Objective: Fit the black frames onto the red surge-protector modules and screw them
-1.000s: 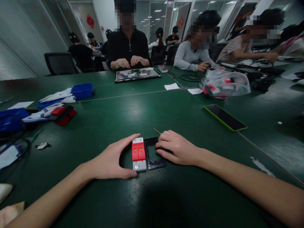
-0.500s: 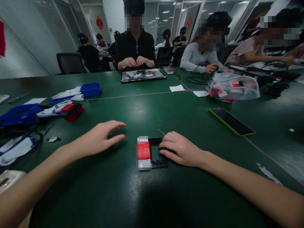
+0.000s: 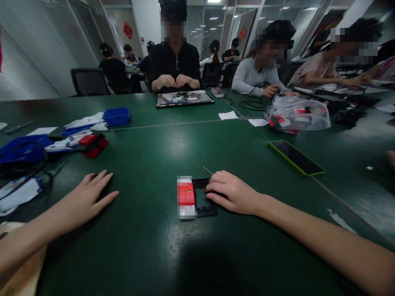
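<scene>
My left hand (image 3: 89,197) is at the left, palm down over the table with its fingers spread and nothing in them. My right hand (image 3: 231,191) is closed round a tool whose thin metal shaft (image 3: 207,170) sticks out past the knuckles; its handle is hidden, so its exact kind does not show. Under the right fingertips lies a black plastic frame (image 3: 206,211) with a large opening. Against the frame's left side is a flat red and white piece (image 3: 187,194), partly blurred out.
A green-edged phone (image 3: 296,158) lies at the right, near a clear plastic bag (image 3: 311,113). Blue and white gloves (image 3: 83,123), a blue tray (image 3: 116,116) and a red-black item (image 3: 92,144) are at the left. Across the green table (image 3: 148,148), a person sits behind an opened panel (image 3: 185,98).
My left hand has moved left, away from the black frame, and its fingers have spread over the spot where a small crumpled scrap showed. My right hand has stayed in place.
</scene>
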{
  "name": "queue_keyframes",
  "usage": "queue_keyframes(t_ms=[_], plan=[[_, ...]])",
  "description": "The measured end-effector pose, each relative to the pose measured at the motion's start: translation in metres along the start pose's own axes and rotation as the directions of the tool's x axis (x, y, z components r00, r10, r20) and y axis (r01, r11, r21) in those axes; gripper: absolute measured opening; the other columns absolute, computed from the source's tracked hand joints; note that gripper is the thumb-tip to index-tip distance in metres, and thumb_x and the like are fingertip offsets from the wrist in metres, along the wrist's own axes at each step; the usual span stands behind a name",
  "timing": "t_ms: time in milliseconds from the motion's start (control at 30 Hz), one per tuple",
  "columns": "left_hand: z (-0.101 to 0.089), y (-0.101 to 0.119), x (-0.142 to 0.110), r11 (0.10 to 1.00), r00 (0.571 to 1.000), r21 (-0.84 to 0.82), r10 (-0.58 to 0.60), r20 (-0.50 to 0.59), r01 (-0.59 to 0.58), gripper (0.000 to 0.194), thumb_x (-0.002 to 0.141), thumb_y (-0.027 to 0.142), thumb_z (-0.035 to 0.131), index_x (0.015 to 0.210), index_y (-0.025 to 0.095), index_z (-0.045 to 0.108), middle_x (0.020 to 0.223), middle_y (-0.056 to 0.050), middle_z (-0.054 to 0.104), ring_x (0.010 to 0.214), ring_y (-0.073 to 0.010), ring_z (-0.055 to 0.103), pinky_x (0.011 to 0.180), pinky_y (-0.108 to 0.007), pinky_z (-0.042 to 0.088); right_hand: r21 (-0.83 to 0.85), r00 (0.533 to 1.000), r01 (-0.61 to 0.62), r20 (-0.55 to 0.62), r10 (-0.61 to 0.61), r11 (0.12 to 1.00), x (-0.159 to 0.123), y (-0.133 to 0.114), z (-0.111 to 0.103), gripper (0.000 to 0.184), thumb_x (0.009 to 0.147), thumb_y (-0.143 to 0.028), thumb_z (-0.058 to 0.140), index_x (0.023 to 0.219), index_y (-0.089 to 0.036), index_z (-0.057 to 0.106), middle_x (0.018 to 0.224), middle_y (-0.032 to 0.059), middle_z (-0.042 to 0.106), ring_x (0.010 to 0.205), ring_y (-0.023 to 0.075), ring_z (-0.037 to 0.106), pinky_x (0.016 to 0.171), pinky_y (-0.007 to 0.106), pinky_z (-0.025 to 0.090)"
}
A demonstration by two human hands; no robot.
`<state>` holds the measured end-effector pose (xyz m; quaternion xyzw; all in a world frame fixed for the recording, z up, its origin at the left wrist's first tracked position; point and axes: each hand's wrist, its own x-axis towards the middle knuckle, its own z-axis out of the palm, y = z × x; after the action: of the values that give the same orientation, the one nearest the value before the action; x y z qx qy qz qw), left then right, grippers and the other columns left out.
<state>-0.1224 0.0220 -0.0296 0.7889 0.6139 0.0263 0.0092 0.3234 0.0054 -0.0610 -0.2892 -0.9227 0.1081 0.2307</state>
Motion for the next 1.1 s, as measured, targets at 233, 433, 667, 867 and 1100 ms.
queue_keyframes(t_ms=[233, 433, 667, 867, 1100], plan=[[0.003, 0.113, -0.011, 0.969, 0.963, -0.035, 0.249, 0.101, -0.246, 0.071, 0.095, 0.053, 0.049, 0.156, 0.016, 0.041, 0.160, -0.016, 0.044, 0.141, -0.0479, 0.042, 0.103, -0.067, 0.049, -0.002, 1.000, 0.005, 0.008, -0.005, 1.000, 0.000, 0.001, 0.000, 0.030, 0.107, -0.033, 0.045, 0.105, -0.015, 0.069, 0.096, 0.0097, 0.065, 0.089, 0.0208, 0.058, 0.084, 0.037, 0.046], [0.009, 0.149, 0.010, 0.883, 0.894, -0.175, 0.447, 0.026, -0.436, 0.055, 0.097, 0.037, 0.052, 0.149, 0.020, 0.047, 0.147, -0.013, 0.058, 0.127, -0.0384, 0.053, 0.100, -0.059, 0.051, -0.023, 1.000, 0.004, -0.026, -0.005, 1.000, 0.001, 0.000, 0.001, 0.030, 0.106, -0.035, 0.048, 0.102, -0.014, 0.069, 0.095, 0.0095, 0.066, 0.089, 0.0210, 0.058, 0.082, 0.037, 0.044], [0.027, 0.129, 0.026, 0.807, 0.898, -0.400, 0.423, -0.124, -0.435, 0.026, 0.101, 0.030, 0.049, 0.119, 0.021, 0.066, 0.121, -0.010, 0.064, 0.110, -0.0254, 0.061, 0.094, -0.042, 0.055, -0.021, 1.000, -0.023, -0.021, 0.022, 1.000, 0.002, -0.001, -0.002, 0.029, 0.103, -0.037, 0.053, 0.104, -0.016, 0.073, 0.095, 0.0087, 0.065, 0.090, 0.0213, 0.058, 0.085, 0.039, 0.043], [0.026, 0.128, 0.025, 0.804, 0.916, -0.454, 0.394, -0.079, -0.385, 0.022, 0.097, 0.034, 0.056, 0.111, 0.021, 0.068, 0.104, -0.007, 0.066, 0.095, -0.0236, 0.064, 0.082, -0.038, 0.054, -0.016, 0.999, -0.018, -0.028, 0.018, 1.000, 0.003, -0.002, -0.003, 0.029, 0.103, -0.036, 0.054, 0.102, -0.015, 0.073, 0.094, 0.0084, 0.064, 0.090, 0.0213, 0.058, 0.087, 0.039, 0.042], [0.020, 0.131, 0.024, 0.814, 0.928, -0.468, 0.371, -0.037, -0.344, 0.045, 0.094, 0.039, 0.059, 0.134, 0.020, 0.056, 0.082, -0.001, 0.063, 0.075, -0.0206, 0.063, 0.069, -0.034, 0.050, -0.016, 1.000, -0.017, -0.017, 0.017, 1.000, 0.003, -0.001, -0.001, 0.029, 0.104, -0.036, 0.053, 0.103, -0.015, 0.072, 0.095, 0.0082, 0.064, 0.091, 0.0215, 0.058, 0.088, 0.040, 0.043]])
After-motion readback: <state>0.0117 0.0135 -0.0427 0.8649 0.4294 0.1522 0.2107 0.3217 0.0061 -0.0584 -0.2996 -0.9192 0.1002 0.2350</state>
